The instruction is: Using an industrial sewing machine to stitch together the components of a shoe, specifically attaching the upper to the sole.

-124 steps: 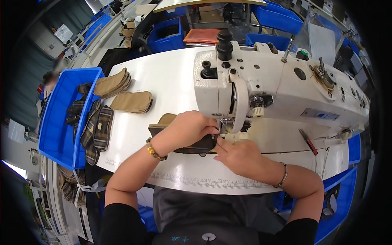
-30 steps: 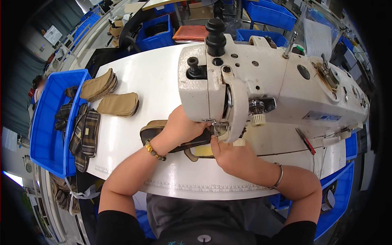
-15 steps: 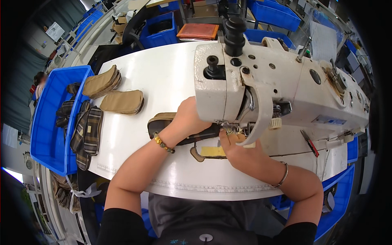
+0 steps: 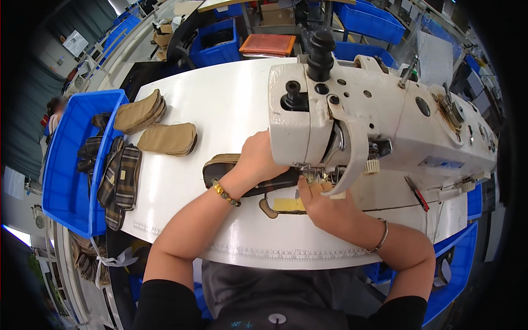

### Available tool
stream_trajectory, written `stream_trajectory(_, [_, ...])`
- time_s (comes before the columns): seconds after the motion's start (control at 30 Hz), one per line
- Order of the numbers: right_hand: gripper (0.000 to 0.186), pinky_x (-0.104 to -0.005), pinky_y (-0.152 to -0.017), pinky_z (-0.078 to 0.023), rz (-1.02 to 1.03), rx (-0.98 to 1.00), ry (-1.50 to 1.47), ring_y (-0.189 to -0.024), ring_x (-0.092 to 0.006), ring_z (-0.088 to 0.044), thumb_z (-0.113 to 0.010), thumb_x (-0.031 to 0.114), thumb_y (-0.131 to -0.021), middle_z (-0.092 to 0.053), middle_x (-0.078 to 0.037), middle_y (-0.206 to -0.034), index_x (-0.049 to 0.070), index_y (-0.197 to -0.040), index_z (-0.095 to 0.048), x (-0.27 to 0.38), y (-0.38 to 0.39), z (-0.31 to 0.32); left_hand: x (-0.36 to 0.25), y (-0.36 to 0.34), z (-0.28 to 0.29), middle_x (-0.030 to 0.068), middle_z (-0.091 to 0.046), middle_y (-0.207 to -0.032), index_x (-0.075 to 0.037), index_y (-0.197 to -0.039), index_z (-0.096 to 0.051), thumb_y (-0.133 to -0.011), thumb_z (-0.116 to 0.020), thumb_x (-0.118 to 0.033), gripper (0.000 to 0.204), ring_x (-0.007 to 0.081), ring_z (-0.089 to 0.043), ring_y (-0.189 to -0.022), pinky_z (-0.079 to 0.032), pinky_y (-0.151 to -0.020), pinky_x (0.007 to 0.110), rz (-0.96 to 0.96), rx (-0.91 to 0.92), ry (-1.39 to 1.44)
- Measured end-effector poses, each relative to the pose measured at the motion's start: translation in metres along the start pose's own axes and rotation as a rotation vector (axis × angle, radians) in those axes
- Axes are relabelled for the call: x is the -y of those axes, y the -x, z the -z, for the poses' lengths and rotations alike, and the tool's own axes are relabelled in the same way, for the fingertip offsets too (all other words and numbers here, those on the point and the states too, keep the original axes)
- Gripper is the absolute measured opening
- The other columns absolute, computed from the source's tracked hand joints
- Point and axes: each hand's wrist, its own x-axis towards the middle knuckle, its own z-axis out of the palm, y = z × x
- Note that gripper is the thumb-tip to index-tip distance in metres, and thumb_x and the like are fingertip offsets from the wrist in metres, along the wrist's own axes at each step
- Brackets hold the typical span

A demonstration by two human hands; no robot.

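A long, rounded fabric piece [image 4: 218, 170], dark with a tan edge, lies under the head of a white sewing machine [image 4: 287, 126]. My left hand [image 4: 257, 159] grips it from above, close to the needle area, with its fingertips hidden by the machine. On the other side of the presser foot [image 4: 308, 169], my right hand [image 4: 324, 202] is closed, its fingertips at the edge of the piece. Under that hand a yellow strip [image 4: 288, 205] lies beside a small tan-edged tab [image 4: 268, 208].
Two stacks of tan rounded pieces [image 4: 168, 138] lie at the left. Plaid pieces [image 4: 127, 179] overlap the table edge beside a blue bin [image 4: 71, 165]. A red-handled cutter [image 4: 418, 195] lies right of the machine. A printed ruler [image 4: 275, 255] runs along the near edge.
The whole view has shifted slightly. Both hands stay on the fabric piece by the needle, with little visible movement.
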Motion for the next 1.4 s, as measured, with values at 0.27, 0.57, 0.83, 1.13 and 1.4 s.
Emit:
stream_trajectory(0.27, [0.046,-0.0349,-0.053,-0.052,-0.027,0.026,-0.062,-0.065,-0.0243,-0.066,-0.060,0.004,-0.075,-0.066,-0.011,-0.080,-0.010,-0.119,-0.061,0.000,0.002,-0.002,-0.001,-0.001,0.003,0.0159,-0.071,-0.084,-0.011,-0.100,-0.070,-0.074,-0.072,-0.020,0.028,0.0380,-0.067,-0.077,-0.054,-0.065,0.044,0.016,0.018,-0.013])
stream_trajectory(0.57, [0.050,-0.0382,-0.052,-0.052,-0.024,0.044,-0.096,-0.064,-0.0258,-0.066,-0.058,0.004,-0.080,-0.066,-0.012,-0.078,-0.010,-0.128,-0.054,-0.001,0.011,-0.016,-0.010,0.000,0.015,0.0165,-0.071,-0.089,-0.010,-0.100,-0.070,-0.075,-0.072,-0.019,0.027,0.0380,-0.067,-0.081,-0.054,-0.069,0.044,0.022,0.011,0.021])
stream_trajectory(0.83, [0.035,-0.0403,-0.056,-0.052,-0.077,0.071,-0.221,-0.063,-0.0307,-0.066,-0.059,0.008,-0.086,-0.066,-0.016,-0.076,0.000,-0.120,-0.059,-0.003,0.016,-0.032,-0.054,0.025,0.058,0.0051,-0.068,-0.095,-0.013,-0.102,-0.073,-0.075,-0.076,-0.022,0.028,0.0241,-0.062,-0.088,-0.049,-0.071,0.037,-0.084,0.048,-0.281])
stream_trajectory(1.13, [0.011,-0.0360,-0.055,-0.051,-0.468,-0.098,-0.753,-0.064,-0.0275,-0.068,-0.067,0.015,-0.086,-0.069,-0.009,-0.073,0.006,-0.092,-0.069,-0.011,-0.003,-0.023,-0.044,0.035,0.042,0.0008,-0.069,-0.094,-0.012,-0.097,-0.075,-0.078,-0.074,-0.019,0.019,0.0214,-0.065,-0.088,-0.052,-0.070,0.033,-0.295,0.018,-0.213])
stream_trajectory(1.4, [0.015,-0.0369,-0.047,-0.048,-0.140,-0.359,-0.443,-0.057,-0.0226,-0.066,-0.071,0.008,-0.076,-0.066,-0.004,-0.067,0.007,-0.092,-0.072,-0.020,-0.001,-0.030,-0.026,0.029,0.045,0.0009,-0.069,-0.097,-0.015,-0.097,-0.075,-0.079,-0.074,-0.019,0.018,0.0241,-0.065,-0.079,-0.053,-0.068,0.034,-0.144,0.070,-0.117])
